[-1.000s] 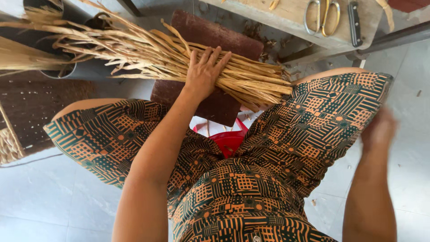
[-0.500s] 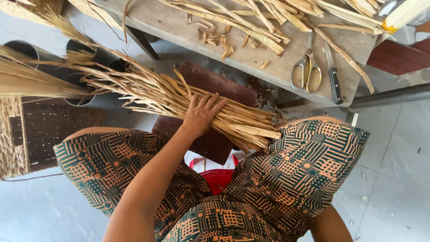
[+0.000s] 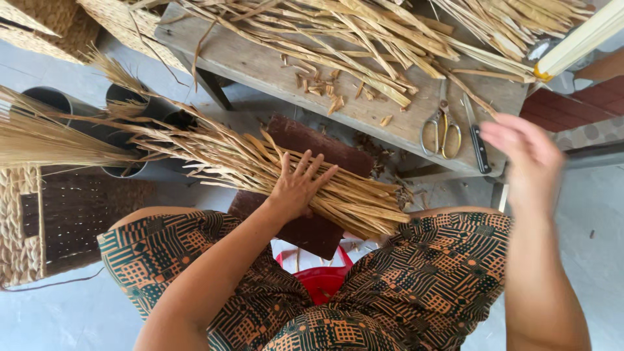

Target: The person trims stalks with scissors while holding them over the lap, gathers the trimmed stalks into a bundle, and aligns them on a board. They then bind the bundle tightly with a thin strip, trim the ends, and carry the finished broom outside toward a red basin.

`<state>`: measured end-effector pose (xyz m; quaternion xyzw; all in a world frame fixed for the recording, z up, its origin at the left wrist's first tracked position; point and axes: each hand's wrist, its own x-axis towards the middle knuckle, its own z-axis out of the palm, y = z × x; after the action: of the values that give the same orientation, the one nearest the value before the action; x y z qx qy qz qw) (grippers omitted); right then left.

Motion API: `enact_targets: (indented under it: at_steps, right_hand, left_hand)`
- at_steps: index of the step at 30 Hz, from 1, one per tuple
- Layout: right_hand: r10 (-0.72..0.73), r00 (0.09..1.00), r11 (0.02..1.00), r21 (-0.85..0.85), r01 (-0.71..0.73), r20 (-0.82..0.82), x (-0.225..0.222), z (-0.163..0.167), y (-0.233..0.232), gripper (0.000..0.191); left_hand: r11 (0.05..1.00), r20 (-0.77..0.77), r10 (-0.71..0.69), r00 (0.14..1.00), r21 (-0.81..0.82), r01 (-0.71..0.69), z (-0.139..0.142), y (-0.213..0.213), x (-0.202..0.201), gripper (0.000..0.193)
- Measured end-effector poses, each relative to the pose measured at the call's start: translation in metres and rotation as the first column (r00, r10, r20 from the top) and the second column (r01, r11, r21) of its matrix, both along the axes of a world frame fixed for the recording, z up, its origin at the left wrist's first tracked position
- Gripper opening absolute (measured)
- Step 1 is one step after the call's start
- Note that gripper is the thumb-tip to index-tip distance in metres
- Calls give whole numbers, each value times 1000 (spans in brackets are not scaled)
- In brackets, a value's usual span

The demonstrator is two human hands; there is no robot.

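My left hand [image 3: 298,185] lies flat, fingers spread, on a bundle of dried straw-coloured reed strips [image 3: 227,159] that rests across my lap and a dark brown woven mat [image 3: 305,227]. My right hand [image 3: 530,159] is raised and blurred, fingers loose, holding nothing, just right of a pair of scissors [image 3: 441,127] and a black-handled knife [image 3: 478,140] on the wooden bench [image 3: 260,65].
More loose reed strips [image 3: 364,29] and cut scraps cover the bench. Dark cylindrical pots [image 3: 58,104] with fibre stand at left beside woven baskets [image 3: 39,221]. A red container [image 3: 322,283] sits between my knees. A pale bundle with a yellow band [image 3: 575,42] lies at top right.
The view has tilted up, showing more of the bench. My right hand has risen from beside my leg to near the scissors and knife. My left hand stays pressed on the bundle.
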<state>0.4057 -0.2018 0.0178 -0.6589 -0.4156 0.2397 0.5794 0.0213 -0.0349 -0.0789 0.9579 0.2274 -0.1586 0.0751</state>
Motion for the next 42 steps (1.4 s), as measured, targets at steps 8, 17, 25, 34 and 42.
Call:
enact_targets:
  at_steps: [8,17,25,34,42]
  right_hand:
    - [205,589,979,-154,-137,782,-107,-56,226,43]
    - [235,383,890,-356,284,893,-92,-63,300,80]
    - [468,543,712,-662,236,697,-63,-45,345,117]
    - [646,484,604,-783,150,591,-79,-61,308,121]
    - [666,511,601,-796,64,544,-91,-46,296,131]
  left_hand:
    - [979,191,176,966,-140,-151,30,-16,-21,102]
    - [975,272,168,947,-189,-118,45,-21,-7,87]
    - [979,288,164,944,-165,-120,49,-22,-4,83]
    - [982,394,176,902,-140,-130,36,-28,-3,72]
    - [983,402,166,901,-135,-121,35,-28,-2,64]
